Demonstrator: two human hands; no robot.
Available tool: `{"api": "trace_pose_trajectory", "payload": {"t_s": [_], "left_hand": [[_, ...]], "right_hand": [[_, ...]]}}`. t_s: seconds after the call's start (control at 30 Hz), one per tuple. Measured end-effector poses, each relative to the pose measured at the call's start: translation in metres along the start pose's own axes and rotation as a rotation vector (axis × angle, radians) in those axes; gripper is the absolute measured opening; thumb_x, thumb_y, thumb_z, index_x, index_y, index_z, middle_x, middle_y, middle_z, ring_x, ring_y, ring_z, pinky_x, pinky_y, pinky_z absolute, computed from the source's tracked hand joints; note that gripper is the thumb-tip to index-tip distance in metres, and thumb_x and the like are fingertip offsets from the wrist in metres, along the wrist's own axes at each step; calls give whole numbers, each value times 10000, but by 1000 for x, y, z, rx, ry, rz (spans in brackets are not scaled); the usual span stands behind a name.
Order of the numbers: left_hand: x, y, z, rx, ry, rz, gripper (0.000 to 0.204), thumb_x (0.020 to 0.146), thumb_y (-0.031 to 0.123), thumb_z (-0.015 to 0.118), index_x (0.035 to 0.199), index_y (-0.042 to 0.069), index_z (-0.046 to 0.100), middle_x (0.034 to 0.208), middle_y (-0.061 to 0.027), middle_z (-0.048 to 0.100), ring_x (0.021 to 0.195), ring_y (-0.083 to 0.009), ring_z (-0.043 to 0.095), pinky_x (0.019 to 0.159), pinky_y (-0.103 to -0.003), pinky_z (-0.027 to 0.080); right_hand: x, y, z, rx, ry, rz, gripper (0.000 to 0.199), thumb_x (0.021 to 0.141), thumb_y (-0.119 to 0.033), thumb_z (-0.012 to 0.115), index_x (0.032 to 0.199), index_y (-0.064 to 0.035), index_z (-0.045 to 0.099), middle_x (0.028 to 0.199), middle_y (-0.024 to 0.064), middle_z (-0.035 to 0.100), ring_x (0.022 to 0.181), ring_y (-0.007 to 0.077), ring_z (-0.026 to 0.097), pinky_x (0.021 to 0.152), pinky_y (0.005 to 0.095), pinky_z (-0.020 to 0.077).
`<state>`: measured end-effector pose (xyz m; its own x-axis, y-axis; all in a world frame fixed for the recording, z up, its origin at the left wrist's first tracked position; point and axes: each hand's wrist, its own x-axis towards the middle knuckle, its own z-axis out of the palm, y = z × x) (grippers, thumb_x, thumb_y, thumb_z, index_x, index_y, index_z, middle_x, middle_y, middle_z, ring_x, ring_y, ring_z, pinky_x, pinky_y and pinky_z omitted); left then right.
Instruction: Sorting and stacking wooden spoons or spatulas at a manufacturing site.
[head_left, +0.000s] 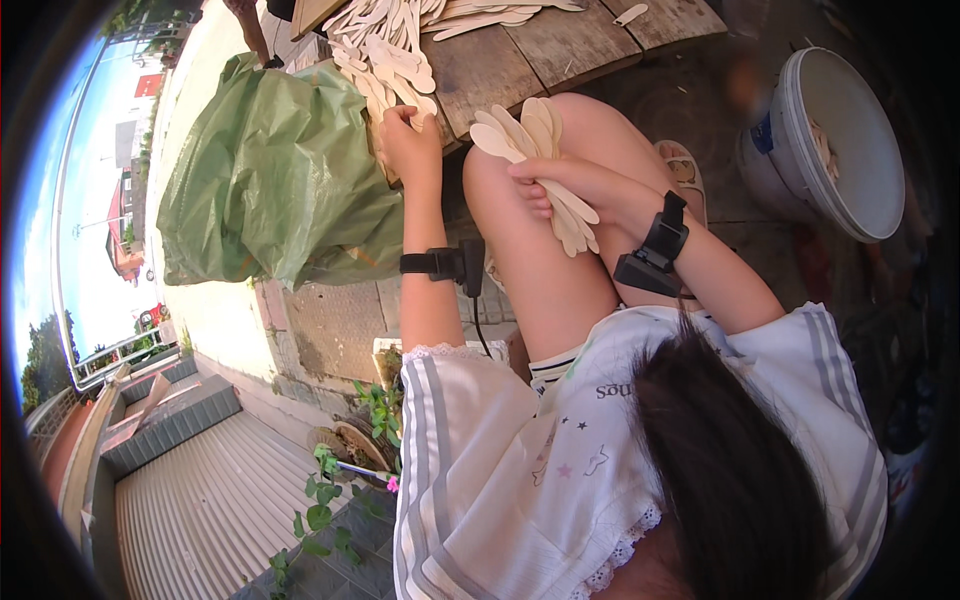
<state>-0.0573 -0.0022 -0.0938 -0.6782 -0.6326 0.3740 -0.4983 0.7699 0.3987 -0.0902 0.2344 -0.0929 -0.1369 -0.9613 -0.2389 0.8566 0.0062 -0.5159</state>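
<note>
My right hand (552,186) is wrapped round a fanned bunch of flat, pale wooden spoons (515,133), held over my lap. Their wide rounded ends point up and to the left, and the other ends (567,218) stick out below my fist. At the table's left edge, my left hand (410,145) has its fingers curled on more flat wooden spoons (401,68), which lie in a loose pile. How many it grips is hidden by the fingers. Both wrists wear black straps with small dark boxes.
The plank table (487,75) stands in front of me, with more spoons spread at its far side. A large green plastic sack (270,175) bulges to the left. On the right, a white bucket (868,150) leans with some wooden pieces inside. Another person's arm (248,28) shows beyond the sack.
</note>
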Motion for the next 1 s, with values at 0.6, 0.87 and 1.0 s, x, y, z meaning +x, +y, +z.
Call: {"api": "trace_pose_trajectory", "payload": {"t_s": [0.6,0.87,1.0], "left_hand": [[-9,-30,-54,-856,17,-448,183,874,37,606,1030,19,511,817,-41,633,701,-90,580,598,-221,458],[-79,8,-113,-1274,-374,-390,151,921,37,585,1036,57,489,860,-62,637,656,-105,594,571,-215,486],[-129,19,-112,-1505,-624,-501,145,919,46,591,1025,72,496,858,-60,638,658,-126,614,580,-228,501]], "right_hand": [[0,0,0,12,30,-24,255,943,-237,558,740,-125,451,625,-49,417,544,51,394,525,198,359],[-3,-5,4,111,62,-254,232,946,-288,583,963,-59,552,657,-53,424,580,51,413,551,194,379],[-8,-7,5,53,19,-409,400,927,-307,619,1168,1,534,701,-58,432,625,48,415,587,188,386]]}}
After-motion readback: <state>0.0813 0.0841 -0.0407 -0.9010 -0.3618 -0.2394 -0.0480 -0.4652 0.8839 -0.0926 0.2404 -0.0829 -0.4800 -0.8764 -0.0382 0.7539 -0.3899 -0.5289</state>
